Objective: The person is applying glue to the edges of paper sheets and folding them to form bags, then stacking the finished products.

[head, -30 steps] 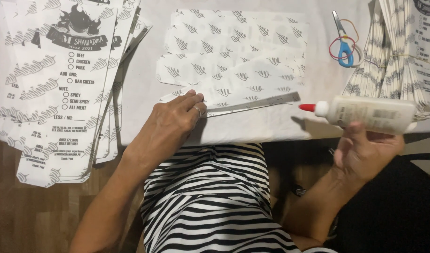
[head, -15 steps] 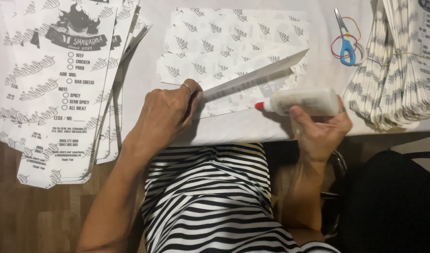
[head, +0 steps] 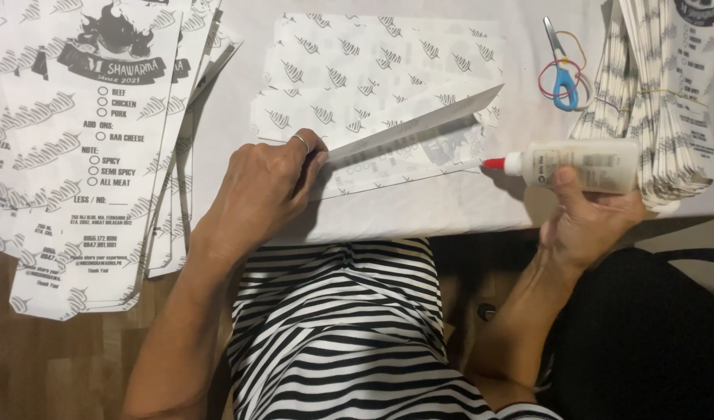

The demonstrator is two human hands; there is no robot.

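A: Item one, your left hand (head: 267, 183)?
B: Fingers pinched on the lifted paper flap (head: 411, 128), which slants up to the right off the patterned sheet (head: 357, 70) on the worktop (head: 232, 101)

A: Item two, your right hand (head: 586, 222)?
B: Fingers wrapped around the glue bottle (head: 578, 165), lying sideways, red tip (head: 493, 163) pointing left, just beside the sheet under the flap

A: Surroundings?
B: Printed bags (head: 84, 140) stacked left, blue-handled scissors (head: 561, 74) at the top right
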